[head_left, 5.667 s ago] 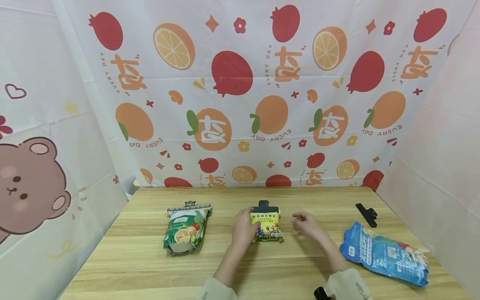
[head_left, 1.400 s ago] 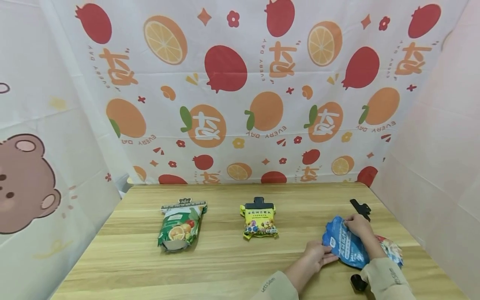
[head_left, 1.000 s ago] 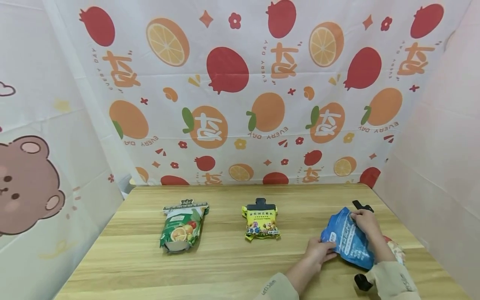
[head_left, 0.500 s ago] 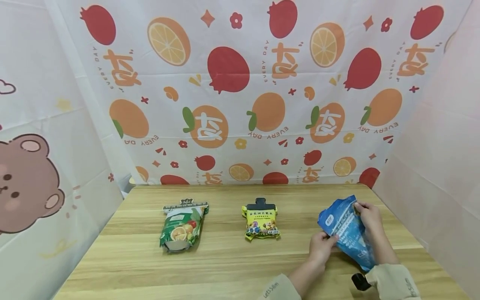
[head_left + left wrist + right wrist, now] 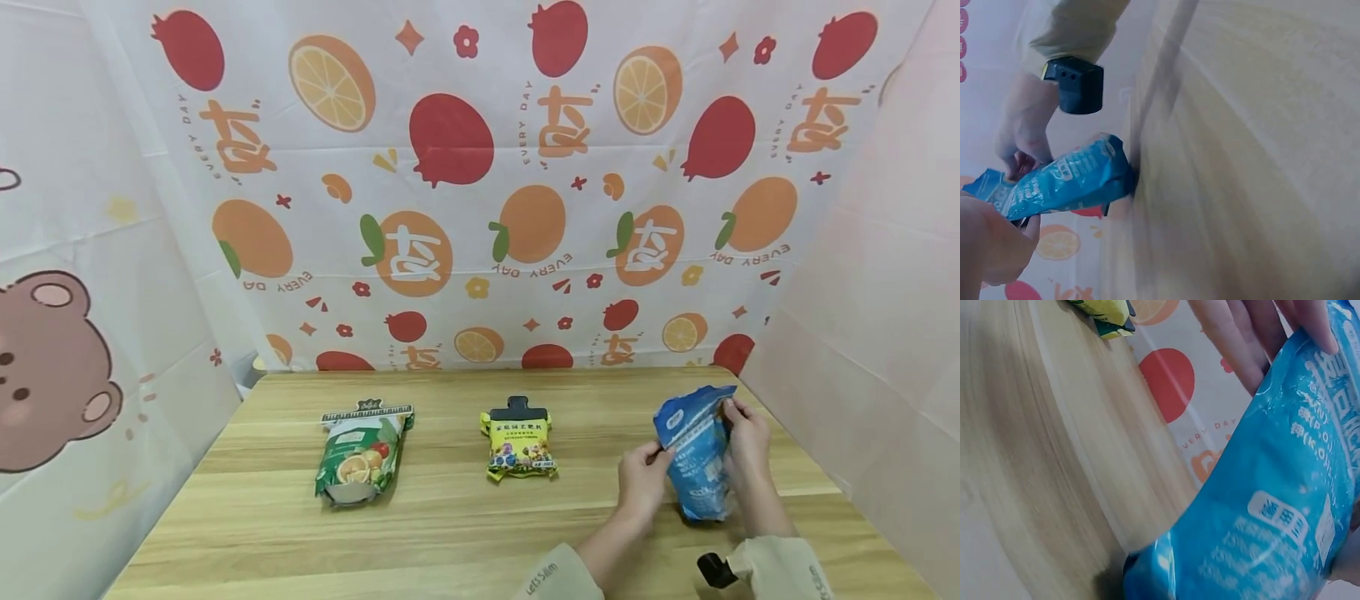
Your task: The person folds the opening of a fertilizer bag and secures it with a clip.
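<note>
A blue printed bag (image 5: 697,467) stands nearly upright at the right of the table, its bottom on or very close to the wood. My left hand (image 5: 643,482) pinches its left edge, thumb on the printed front. On the upper right edge, my right hand (image 5: 750,437) grips the bag near its top. In the left wrist view the blue bag (image 5: 1066,178) appears sideways between both hands. The right wrist view has the bag (image 5: 1254,519) close up, with the left hand (image 5: 1247,337) at its far edge. The black clip seen earlier at the back right is hidden.
A green bag (image 5: 362,458) with a ruler-marked clip (image 5: 367,413) across its top lies at the left. Mid-table lies a yellow bag (image 5: 520,446) with a black clip (image 5: 518,412) on it. A black device (image 5: 716,571) sits at the right wrist. Fabric walls (image 5: 480,275) surround the wooden table.
My hands have left the yellow bag and taken hold of the blue one. It has been raised from lying flat to nearly upright, its top moving back and slightly right.
</note>
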{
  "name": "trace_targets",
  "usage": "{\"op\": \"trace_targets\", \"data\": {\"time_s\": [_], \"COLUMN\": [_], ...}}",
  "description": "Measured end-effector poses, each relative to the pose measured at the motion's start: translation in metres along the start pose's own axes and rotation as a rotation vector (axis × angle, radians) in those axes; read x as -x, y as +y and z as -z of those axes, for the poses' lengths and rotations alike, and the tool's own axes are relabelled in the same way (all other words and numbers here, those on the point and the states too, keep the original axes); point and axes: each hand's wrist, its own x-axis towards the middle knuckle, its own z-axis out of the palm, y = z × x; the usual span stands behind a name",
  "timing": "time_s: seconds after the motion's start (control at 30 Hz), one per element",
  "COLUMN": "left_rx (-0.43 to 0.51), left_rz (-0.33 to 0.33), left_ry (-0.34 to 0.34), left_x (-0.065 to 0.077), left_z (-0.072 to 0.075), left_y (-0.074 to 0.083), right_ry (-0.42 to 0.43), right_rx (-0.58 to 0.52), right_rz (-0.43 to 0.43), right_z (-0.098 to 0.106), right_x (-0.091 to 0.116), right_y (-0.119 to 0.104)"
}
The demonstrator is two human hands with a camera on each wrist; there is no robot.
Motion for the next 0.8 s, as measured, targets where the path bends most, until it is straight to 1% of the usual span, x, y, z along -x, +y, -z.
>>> {"op": "trace_targets", "data": {"time_s": [0.07,0.1,0.17,0.27,0.37,0.43,0.5,0.57,0.63,0.8], "left_rx": [-0.002,0.005,0.005,0.006,-0.006,-0.010,-0.017,-0.037,-0.067,-0.147], "left_rz": [0.007,0.026,0.035,0.042,0.024,0.020,-0.001,-0.018,-0.041,-0.089], "left_ry": [-0.007,-0.009,-0.007,0.000,0.004,-0.005,-0.016,-0.037,-0.057,-0.124], "left_x": [-0.002,-0.004,-0.006,-0.011,-0.017,-0.021,-0.023,-0.024,-0.024,-0.020], "left_z": [0.000,0.001,0.002,0.005,0.010,0.014,0.018,0.022,0.025,0.028], "left_y": [0.003,0.004,0.006,0.009,0.012,0.013,0.013,0.013,0.013,0.014], "right_ry": [0.017,0.026,0.036,0.021,-0.009,-0.035,-0.063,-0.091,-0.129,-0.256], "right_rx": [-0.152,-0.227,-0.341,-0.468,-0.585,-0.628,-0.645,-0.623,-0.569,-0.384], "right_rz": [0.009,0.009,0.026,0.071,0.114,0.141,0.155,0.166,0.174,0.197], "right_z": [-0.001,-0.001,-0.002,-0.004,-0.005,-0.005,-0.005,-0.003,0.000,0.011], "right_x": [0.001,0.002,0.003,0.006,0.008,0.009,0.010,0.013,0.015,0.019], "right_y": [0.000,0.000,0.001,0.004,0.008,0.010,0.012,0.012,0.010,0.006]}}
